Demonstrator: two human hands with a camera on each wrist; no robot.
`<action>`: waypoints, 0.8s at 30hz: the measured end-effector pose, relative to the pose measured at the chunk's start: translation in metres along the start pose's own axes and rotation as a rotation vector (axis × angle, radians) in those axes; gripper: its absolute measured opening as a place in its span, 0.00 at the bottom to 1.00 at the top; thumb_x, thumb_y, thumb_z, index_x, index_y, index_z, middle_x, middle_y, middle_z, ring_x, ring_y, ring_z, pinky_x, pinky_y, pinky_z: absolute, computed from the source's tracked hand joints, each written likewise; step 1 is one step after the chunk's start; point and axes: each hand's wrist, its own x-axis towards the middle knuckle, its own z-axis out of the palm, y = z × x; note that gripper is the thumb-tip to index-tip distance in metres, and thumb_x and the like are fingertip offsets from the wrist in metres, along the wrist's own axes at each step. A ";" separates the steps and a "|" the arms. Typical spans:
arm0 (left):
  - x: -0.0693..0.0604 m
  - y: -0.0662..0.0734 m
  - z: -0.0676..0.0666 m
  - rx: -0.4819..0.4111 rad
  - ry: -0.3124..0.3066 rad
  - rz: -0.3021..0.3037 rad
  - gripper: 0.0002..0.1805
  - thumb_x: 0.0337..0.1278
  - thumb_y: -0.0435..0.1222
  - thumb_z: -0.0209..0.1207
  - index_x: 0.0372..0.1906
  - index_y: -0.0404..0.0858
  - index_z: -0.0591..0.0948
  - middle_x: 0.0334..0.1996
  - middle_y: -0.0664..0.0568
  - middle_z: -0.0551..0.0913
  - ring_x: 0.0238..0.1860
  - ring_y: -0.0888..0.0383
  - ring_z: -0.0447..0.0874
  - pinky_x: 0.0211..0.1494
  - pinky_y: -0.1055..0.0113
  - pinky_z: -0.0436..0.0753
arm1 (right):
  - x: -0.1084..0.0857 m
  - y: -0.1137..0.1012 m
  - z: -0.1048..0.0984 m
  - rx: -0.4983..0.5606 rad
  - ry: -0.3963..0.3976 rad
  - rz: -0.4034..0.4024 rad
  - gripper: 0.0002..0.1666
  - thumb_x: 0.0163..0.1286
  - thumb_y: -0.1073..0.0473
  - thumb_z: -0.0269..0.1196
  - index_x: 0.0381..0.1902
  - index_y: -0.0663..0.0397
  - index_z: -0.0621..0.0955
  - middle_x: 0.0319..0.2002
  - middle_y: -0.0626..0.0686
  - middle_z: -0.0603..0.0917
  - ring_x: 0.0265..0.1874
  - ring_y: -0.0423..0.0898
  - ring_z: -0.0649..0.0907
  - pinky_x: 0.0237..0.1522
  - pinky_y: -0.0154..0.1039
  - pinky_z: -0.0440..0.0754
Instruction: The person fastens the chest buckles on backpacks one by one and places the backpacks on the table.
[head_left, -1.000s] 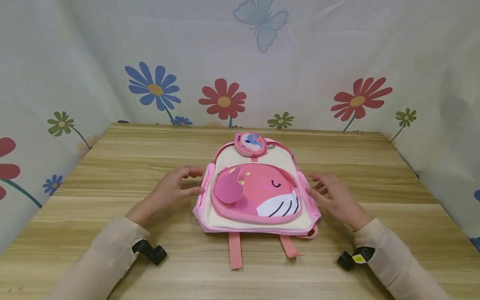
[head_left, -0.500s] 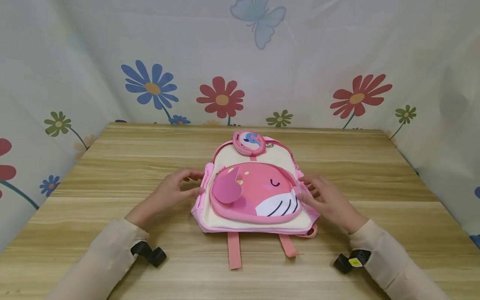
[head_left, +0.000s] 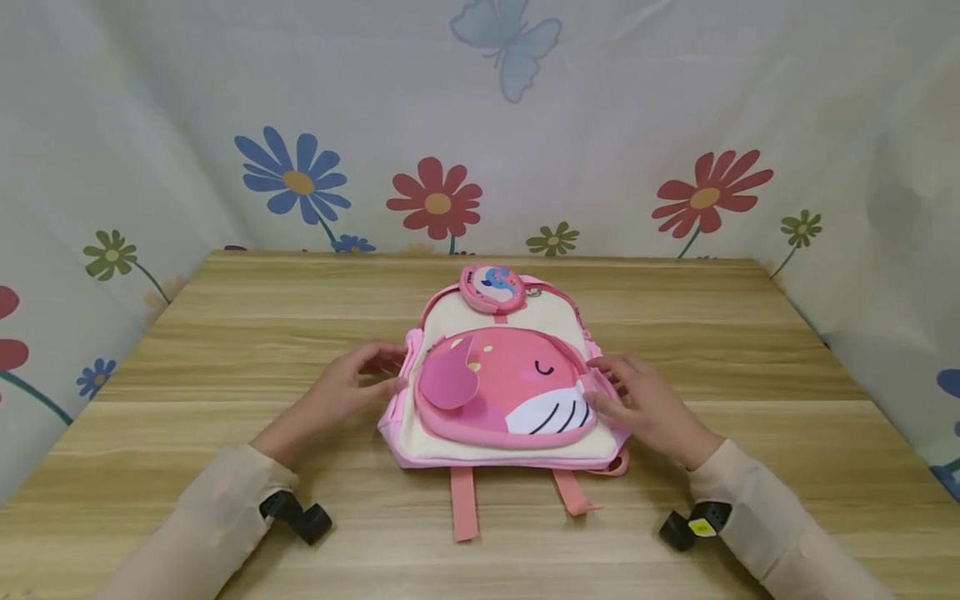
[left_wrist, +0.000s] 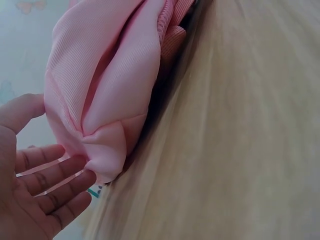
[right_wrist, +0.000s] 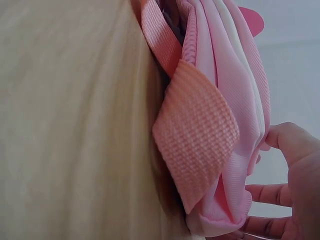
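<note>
A pink and cream child's backpack (head_left: pixel 495 383) lies on the wooden table, its front facing up. Its whale-shaped front pocket carries a darker pink fin flap (head_left: pixel 448 375). At the top sits a small round pink pouch (head_left: pixel 491 288) with a blue whale print. My left hand (head_left: pixel 341 392) touches the bag's left side with thumb and fingers extended; the left wrist view shows the fingertips against its pink fabric (left_wrist: pixel 115 75). On the other side, my right hand (head_left: pixel 656 408) has its thumb at the pocket's right edge and loosely spread fingers along the side.
Two salmon straps (head_left: pixel 465 504) stick out from the bag's bottom onto the table (head_left: pixel 225 350). In the right wrist view a strap end (right_wrist: pixel 200 130) hangs beside the bag. A curtain (head_left: pixel 600 108) printed with flowers and a butterfly encloses the table's back and sides.
My right hand has moved left, from the bag's right side onto the pocket's right edge. The left hand stays by the left side. The whole view has shifted slightly.
</note>
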 end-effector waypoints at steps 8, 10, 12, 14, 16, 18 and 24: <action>0.001 0.004 0.003 -0.061 0.023 -0.002 0.22 0.60 0.34 0.61 0.58 0.32 0.74 0.50 0.40 0.82 0.48 0.53 0.80 0.54 0.68 0.80 | 0.002 0.001 -0.001 0.015 -0.015 0.007 0.33 0.65 0.45 0.63 0.63 0.56 0.72 0.50 0.55 0.77 0.44 0.47 0.78 0.44 0.41 0.81; 0.001 0.005 0.004 -0.064 0.028 0.000 0.22 0.61 0.34 0.60 0.58 0.32 0.74 0.51 0.39 0.82 0.49 0.51 0.80 0.53 0.70 0.80 | 0.002 0.001 -0.001 0.017 -0.017 0.009 0.33 0.65 0.45 0.63 0.63 0.56 0.72 0.50 0.56 0.77 0.44 0.47 0.79 0.45 0.41 0.81; 0.002 0.006 0.005 -0.064 0.033 0.003 0.22 0.61 0.34 0.60 0.58 0.31 0.74 0.52 0.38 0.81 0.49 0.49 0.81 0.53 0.70 0.80 | 0.002 0.001 -0.002 0.018 -0.018 0.010 0.33 0.65 0.45 0.63 0.62 0.57 0.72 0.50 0.56 0.77 0.44 0.47 0.79 0.45 0.41 0.81; 0.003 0.008 0.005 -0.063 0.040 0.004 0.21 0.61 0.34 0.60 0.58 0.31 0.74 0.52 0.38 0.81 0.50 0.48 0.80 0.53 0.70 0.80 | 0.002 0.001 -0.002 0.021 -0.018 0.012 0.33 0.66 0.45 0.62 0.62 0.57 0.72 0.50 0.56 0.77 0.44 0.47 0.79 0.45 0.42 0.82; 0.003 0.010 0.005 -0.063 0.048 0.002 0.22 0.62 0.34 0.59 0.59 0.31 0.74 0.53 0.38 0.80 0.51 0.47 0.80 0.53 0.70 0.80 | 0.002 0.000 -0.003 0.023 -0.015 0.018 0.33 0.66 0.45 0.62 0.62 0.57 0.72 0.51 0.56 0.77 0.44 0.48 0.79 0.46 0.43 0.82; 0.003 0.014 0.005 -0.063 0.055 -0.005 0.22 0.63 0.35 0.59 0.60 0.32 0.73 0.54 0.38 0.80 0.52 0.46 0.80 0.53 0.70 0.79 | 0.003 0.000 -0.003 0.032 -0.013 0.025 0.32 0.66 0.45 0.62 0.62 0.56 0.72 0.51 0.57 0.77 0.45 0.48 0.79 0.47 0.44 0.82; 0.003 0.028 0.001 -0.049 0.078 -0.012 0.23 0.65 0.36 0.57 0.62 0.32 0.72 0.55 0.38 0.78 0.55 0.46 0.77 0.54 0.73 0.78 | 0.004 -0.002 -0.002 0.049 -0.001 0.031 0.32 0.66 0.46 0.62 0.62 0.57 0.72 0.52 0.58 0.77 0.45 0.49 0.79 0.47 0.45 0.82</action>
